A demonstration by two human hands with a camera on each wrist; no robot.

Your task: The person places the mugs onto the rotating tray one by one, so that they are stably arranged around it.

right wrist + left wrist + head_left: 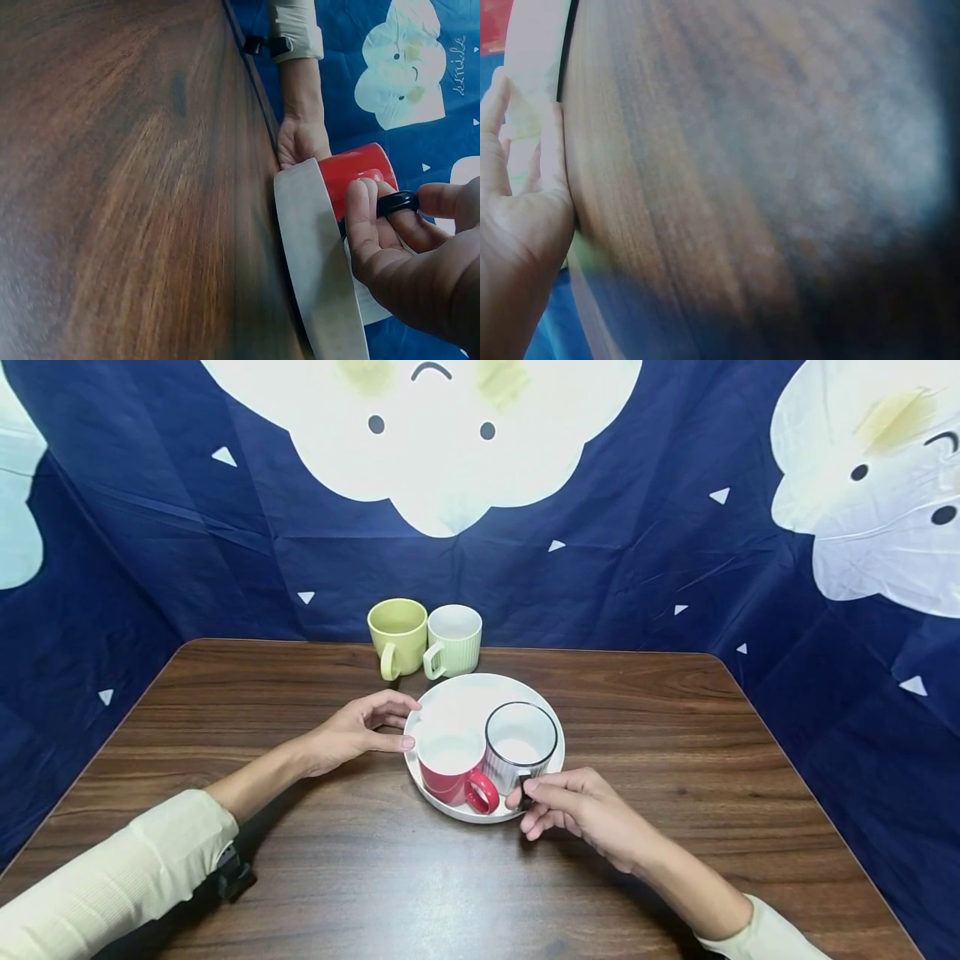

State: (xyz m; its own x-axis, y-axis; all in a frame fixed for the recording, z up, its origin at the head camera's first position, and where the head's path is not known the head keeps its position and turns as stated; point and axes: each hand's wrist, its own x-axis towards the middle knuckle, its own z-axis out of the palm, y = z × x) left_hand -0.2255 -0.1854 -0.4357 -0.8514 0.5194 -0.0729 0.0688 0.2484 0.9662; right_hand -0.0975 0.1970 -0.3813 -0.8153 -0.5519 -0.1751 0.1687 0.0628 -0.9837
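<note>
right hand point(577, 812): thumb and fingers together on the black handle point(397, 202) of the ribbed white mug point(521, 739) — a pinch, seen in both head and right wrist views. handle points to about 6 o'clock from its mug. the mug, dark-rimmed and upright, sits within the outline of the white plate point(459, 697), at about 3 o'clock; whether its base touches the plate cannot be told.

left hand point(351, 739): thumb and fingers spread apart, fingertips at the plate's rim near 9 o'clock, nothing pinched between them. left wrist view shows this hand only at its own edge, the rest mostly blurred wood.

red mug point(447, 785): upright on the plate at about 8 o'clock, pale inside, its red handle point(492, 788) turned toward 4 o'clock. it is just beside the ribbed white mug; contact between the two cannot be told.

beyond the plate, toward 11 o'clock: yellow-green mug point(397, 639) and, right next to it, pale green ribbed mug point(457, 652) — both upright, handles toward the person.

all stand on the brown wooden table point(480, 893). both arms wear cream sleeves point(123, 864); a small black device point(235, 874) shows at the left cuff. at 12 o'clock hangs a navy cloth point(247, 539) with white clouds point(450, 468).
</note>
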